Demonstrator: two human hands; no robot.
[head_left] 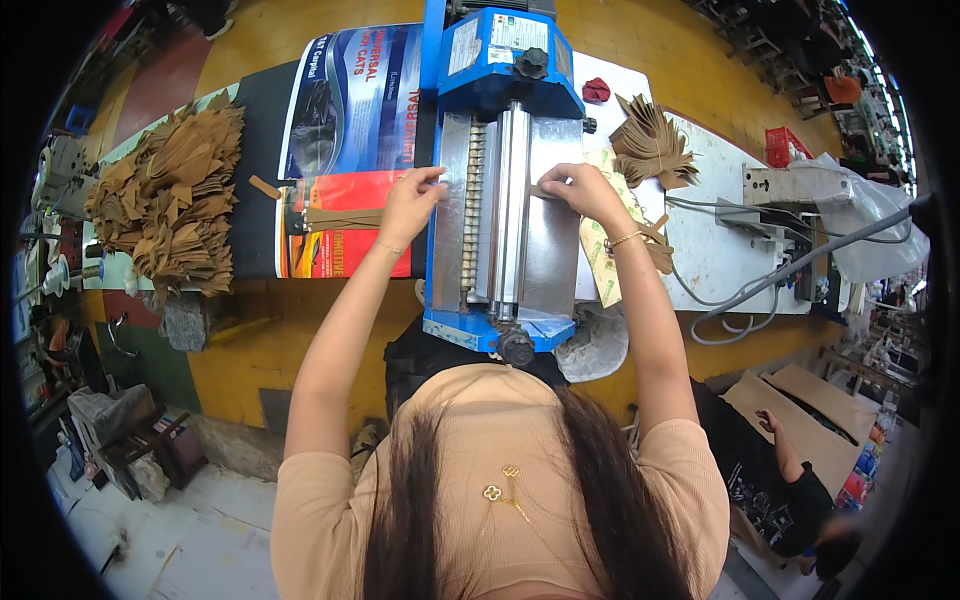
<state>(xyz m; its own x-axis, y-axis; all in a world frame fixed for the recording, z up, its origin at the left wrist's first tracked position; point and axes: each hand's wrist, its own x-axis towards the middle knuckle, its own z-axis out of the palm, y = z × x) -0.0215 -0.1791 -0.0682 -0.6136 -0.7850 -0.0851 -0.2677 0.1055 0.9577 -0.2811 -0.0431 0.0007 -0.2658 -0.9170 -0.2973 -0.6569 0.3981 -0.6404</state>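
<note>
A blue roller machine with a shiny metal roller stands in front of me. To the right of the roller, my right hand pinches a small brown strip over the metal plate. My left hand hovers at the machine's left edge, fingers apart, with nothing visible in it. Several brown strips lie on a red and blue printed sheet, left of that hand. Another short brown piece rests farther left.
A big heap of brown pieces covers the table's left end. At right are a fanned brown bundle, a patterned yellowish sheet, a red scrap and grey cables. Another person is at lower right.
</note>
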